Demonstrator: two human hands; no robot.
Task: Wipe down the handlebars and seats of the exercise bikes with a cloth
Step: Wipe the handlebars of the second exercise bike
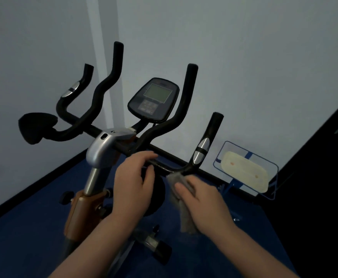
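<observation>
A dim corner closes in here: pale grey walls [244, 57], a dark skirting line and a blue floor [23, 247] under an exercise bike. The person's left hand [133, 183] curls over the black handlebars [164, 163] at the near crossbar, fingers on top and thumb underneath, gripping it. Just right of that hand, the right hand [202, 199] holds a grey cloth [181, 199] and presses its upper end against the bar at the bend where the right-hand grip rises; the rest of the cloth hangs below the palm. Beyond the right hand's fingers, a silver pulse sensor [201, 152] sits on that upright grip. Further off, above and between the two hands, stands the console [154, 98] with its greenish screen. Far left of the left hand a black padded rest [37, 128] juts out from the bars. To the right of the right hand a flat mop head [246, 173] with a pale pad leans at the wall. As I judge it, the dangling tail of the cloth could snag on the adjustment knob [66, 197] or the frame below, and a damp cloth dragged over the sensor or up to the console could leave moisture on the electronics. The far grips and the seat, which I cannot see, could be skipped. There's no brand or lettering I can read; the console's markings are too dark and blurred.
</observation>
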